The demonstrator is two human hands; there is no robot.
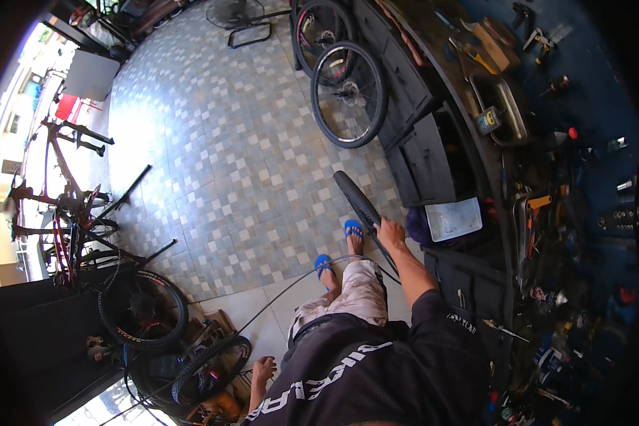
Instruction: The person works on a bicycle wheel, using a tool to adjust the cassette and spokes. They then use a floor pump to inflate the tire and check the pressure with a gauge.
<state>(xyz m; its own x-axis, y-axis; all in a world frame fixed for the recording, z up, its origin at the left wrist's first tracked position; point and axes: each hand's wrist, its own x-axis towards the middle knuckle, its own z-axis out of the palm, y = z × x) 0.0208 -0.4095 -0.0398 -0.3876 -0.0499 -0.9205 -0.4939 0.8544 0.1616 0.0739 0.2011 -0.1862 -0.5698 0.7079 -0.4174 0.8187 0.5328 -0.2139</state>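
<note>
My right hand (390, 233) is closed on a black knobby bicycle tire (356, 197), seen nearly edge-on. The tire slants upright in front of my right leg, and its lower part is partly hidden by my forearm. I cannot tell whether a rim sits inside it. Low at my left side hangs my left hand (264, 368), fingers loosely curled, with nothing visible in it. A thin dark hose (277, 295) passes between the two hands, running from the lower left across my thighs toward the right forearm.
Bicycle wheels (349, 94) lean on dark cabinets (422, 167) at the right. A tool-strewn workbench (500, 167) runs above them, a white tray (454, 220) beside it. To the left stand a bicycle frame (67, 202) and another wheel (143, 309). A fan (234, 13) is far off.
</note>
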